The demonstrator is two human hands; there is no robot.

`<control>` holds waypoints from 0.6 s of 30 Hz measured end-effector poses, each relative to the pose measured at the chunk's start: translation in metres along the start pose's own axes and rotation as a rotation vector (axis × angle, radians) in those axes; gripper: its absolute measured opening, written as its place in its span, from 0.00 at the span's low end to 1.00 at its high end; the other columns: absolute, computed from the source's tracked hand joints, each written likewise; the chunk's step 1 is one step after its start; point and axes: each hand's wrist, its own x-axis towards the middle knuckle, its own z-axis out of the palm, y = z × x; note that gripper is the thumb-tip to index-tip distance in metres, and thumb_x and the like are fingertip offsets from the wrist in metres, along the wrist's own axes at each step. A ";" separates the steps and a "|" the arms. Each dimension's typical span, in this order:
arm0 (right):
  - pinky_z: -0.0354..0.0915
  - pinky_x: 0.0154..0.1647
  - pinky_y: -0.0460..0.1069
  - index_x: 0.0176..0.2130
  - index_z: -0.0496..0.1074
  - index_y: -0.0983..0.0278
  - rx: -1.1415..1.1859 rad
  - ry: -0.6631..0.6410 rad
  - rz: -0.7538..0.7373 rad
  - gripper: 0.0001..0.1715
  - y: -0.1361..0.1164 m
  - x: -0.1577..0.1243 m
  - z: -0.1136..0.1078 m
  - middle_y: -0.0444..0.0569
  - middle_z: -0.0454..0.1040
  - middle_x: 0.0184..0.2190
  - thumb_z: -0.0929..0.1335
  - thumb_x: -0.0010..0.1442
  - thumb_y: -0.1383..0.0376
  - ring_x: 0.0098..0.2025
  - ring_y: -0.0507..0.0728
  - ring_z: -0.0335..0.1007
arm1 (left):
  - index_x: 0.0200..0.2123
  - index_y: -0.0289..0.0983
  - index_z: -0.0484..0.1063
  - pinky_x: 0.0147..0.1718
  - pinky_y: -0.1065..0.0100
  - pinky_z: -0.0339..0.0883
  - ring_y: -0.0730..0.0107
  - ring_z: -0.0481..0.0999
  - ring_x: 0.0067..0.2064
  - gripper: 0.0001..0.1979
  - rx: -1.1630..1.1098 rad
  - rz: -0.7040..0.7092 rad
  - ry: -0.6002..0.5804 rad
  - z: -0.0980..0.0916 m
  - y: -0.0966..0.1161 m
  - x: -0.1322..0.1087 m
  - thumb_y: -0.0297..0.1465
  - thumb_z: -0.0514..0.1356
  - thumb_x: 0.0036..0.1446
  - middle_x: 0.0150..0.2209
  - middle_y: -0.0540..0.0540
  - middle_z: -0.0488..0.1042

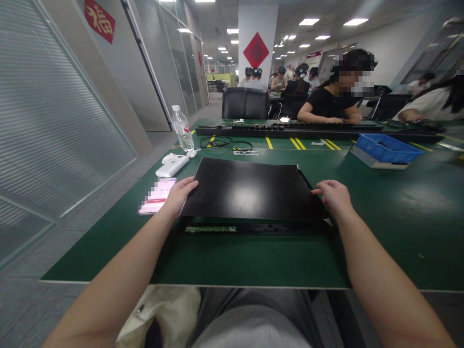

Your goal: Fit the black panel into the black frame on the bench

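Observation:
A glossy black screen panel [250, 191] reflects a bright light at its middle. My left hand [180, 193] grips its left edge, thumb on top and fingers at the rim. At the right edge, my right hand [334, 195] has curled fingers, with the fingertips pinched at the border. The panel's near edge appears lifted over a black frame [275, 228] lying on the table. Along that frame's near side a narrow green circuit board strip [210, 229] shows. Small pale tabs stick out at the panel's right corners. What lies beneath the panel is mostly hidden.
The green table [253, 263] carries a phone [157, 195], a white device [172, 166], a water bottle [183, 128] and black cables [224, 142]. Long black strips [290, 129] lie across the back. A blue bin [389, 147] stands right; a co-worker [326, 104] sits opposite.

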 end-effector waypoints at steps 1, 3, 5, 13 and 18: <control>0.52 0.18 0.46 0.34 0.72 0.63 -0.017 0.000 -0.008 0.08 0.001 0.001 0.000 0.50 0.80 0.26 0.69 0.50 0.63 0.17 0.50 0.56 | 0.40 0.32 0.82 0.34 0.70 0.78 0.62 0.84 0.31 0.12 0.006 0.001 0.000 0.000 0.000 0.000 0.23 0.68 0.50 0.30 0.43 0.84; 0.53 0.19 0.46 0.35 0.73 0.63 -0.044 -0.002 -0.025 0.10 0.003 0.002 0.000 0.51 0.80 0.27 0.69 0.50 0.62 0.18 0.51 0.59 | 0.41 0.32 0.82 0.35 0.69 0.79 0.60 0.85 0.33 0.13 0.018 0.002 -0.005 -0.001 -0.001 0.002 0.24 0.70 0.50 0.31 0.42 0.85; 0.55 0.20 0.46 0.35 0.74 0.63 -0.074 -0.001 -0.042 0.11 0.004 0.002 -0.001 0.51 0.81 0.28 0.69 0.49 0.62 0.20 0.52 0.62 | 0.41 0.32 0.82 0.36 0.68 0.79 0.60 0.85 0.33 0.13 0.020 0.001 -0.017 -0.003 -0.003 0.004 0.25 0.70 0.50 0.31 0.42 0.85; 0.61 0.26 0.49 0.35 0.75 0.61 -0.202 -0.018 -0.056 0.10 0.003 0.002 -0.001 0.48 0.82 0.31 0.68 0.50 0.62 0.21 0.53 0.64 | 0.42 0.33 0.82 0.36 0.68 0.79 0.63 0.84 0.31 0.13 -0.006 0.013 -0.043 -0.010 -0.017 0.017 0.25 0.68 0.52 0.31 0.44 0.85; 0.62 0.29 0.49 0.34 0.76 0.60 -0.243 -0.007 -0.049 0.10 0.003 0.003 0.000 0.48 0.82 0.31 0.68 0.51 0.62 0.27 0.56 0.70 | 0.41 0.33 0.82 0.36 0.68 0.79 0.63 0.84 0.30 0.12 -0.003 0.010 -0.043 -0.007 -0.013 0.012 0.24 0.68 0.52 0.30 0.44 0.84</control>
